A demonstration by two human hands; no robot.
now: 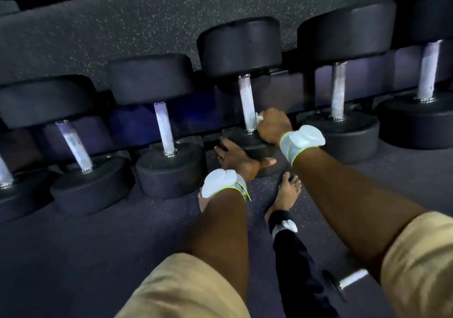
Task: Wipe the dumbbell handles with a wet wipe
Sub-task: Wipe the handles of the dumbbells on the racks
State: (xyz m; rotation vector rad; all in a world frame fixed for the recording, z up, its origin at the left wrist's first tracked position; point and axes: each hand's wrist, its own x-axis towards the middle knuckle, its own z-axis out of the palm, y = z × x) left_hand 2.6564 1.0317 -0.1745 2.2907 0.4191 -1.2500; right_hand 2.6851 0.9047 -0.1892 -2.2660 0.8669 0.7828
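Several black dumbbells with pale metal handles lie in a row on a low rack. At the middle dumbbell (241,48), my right hand (272,126) grips a white wet wipe (258,117) against the lower end of its handle (247,102), just above the near weight head. My left hand (236,158) holds that near head (255,146), fingers over its left edge and thumb along its front. Both wrists carry grey bands with pale pads.
Neighbouring dumbbells sit close on the left (164,131) and right (339,90). My bare feet (288,190) stand on the dark speckled floor (73,256) just below the rack. Another dumbbell's metal handle (353,278) shows at lower right.
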